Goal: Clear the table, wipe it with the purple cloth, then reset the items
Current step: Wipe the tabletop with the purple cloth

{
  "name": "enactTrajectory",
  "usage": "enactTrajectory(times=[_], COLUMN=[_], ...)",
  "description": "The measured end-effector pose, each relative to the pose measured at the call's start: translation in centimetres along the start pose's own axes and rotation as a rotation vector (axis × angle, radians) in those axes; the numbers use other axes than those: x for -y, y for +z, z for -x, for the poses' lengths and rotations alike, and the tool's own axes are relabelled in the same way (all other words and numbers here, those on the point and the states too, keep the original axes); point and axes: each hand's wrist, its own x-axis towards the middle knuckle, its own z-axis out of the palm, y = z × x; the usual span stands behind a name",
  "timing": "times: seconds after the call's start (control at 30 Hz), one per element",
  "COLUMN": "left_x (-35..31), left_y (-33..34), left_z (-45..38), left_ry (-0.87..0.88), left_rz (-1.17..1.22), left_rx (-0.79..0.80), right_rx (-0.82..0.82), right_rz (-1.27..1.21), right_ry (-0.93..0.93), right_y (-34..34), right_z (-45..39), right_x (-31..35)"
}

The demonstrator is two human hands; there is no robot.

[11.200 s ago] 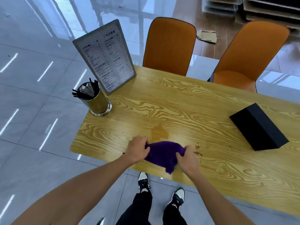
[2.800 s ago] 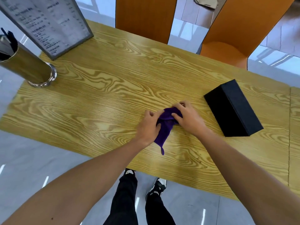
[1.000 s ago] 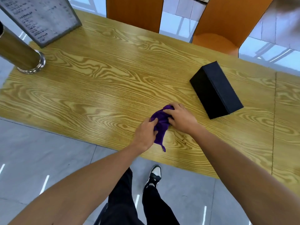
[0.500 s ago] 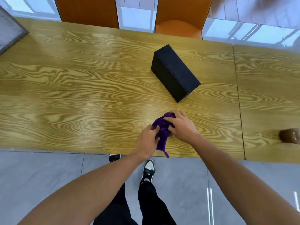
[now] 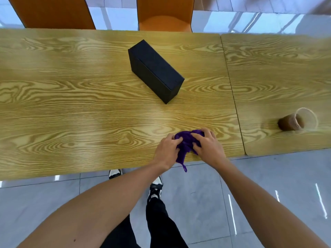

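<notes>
A bunched purple cloth point(image 5: 186, 145) lies on the wooden table point(image 5: 80, 111) near its front edge, one corner hanging over the edge. My left hand point(image 5: 166, 151) grips the cloth's left side. My right hand point(image 5: 206, 145) presses on its right side. A black rectangular box point(image 5: 155, 68) stands on the table behind the cloth, apart from both hands.
A second wooden table point(image 5: 279, 68) adjoins on the right and carries a clear plastic cup point(image 5: 297, 120) with brown liquid. Two orange chairs point(image 5: 164, 13) stand behind the table. Grey tiled floor and my shoes lie below the front edge.
Both hands have slid the cloth rightward along the table's front edge. The view has swung right: the menu stand and the metal holder have left the frame, and the cup has come into view.
</notes>
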Motion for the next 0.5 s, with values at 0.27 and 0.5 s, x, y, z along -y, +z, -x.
enactTrajectory(times=[0.27, 0.5], left_x=[-4.3, -5.9], left_y=[2.8, 2.6], left_z=[-1.9, -1.8], left_ry=[-0.027, -0.143], left_rz=[0.102, 0.294], left_rx=[0.013, 0.034], right_rx=[-0.133, -0.188], right_rz=[-0.146, -0.342], right_ry=[0.282, 0.516], right_y=[0.7, 0.8], right_z=[2.9, 2.8], right_x=[-2.7, -0.8])
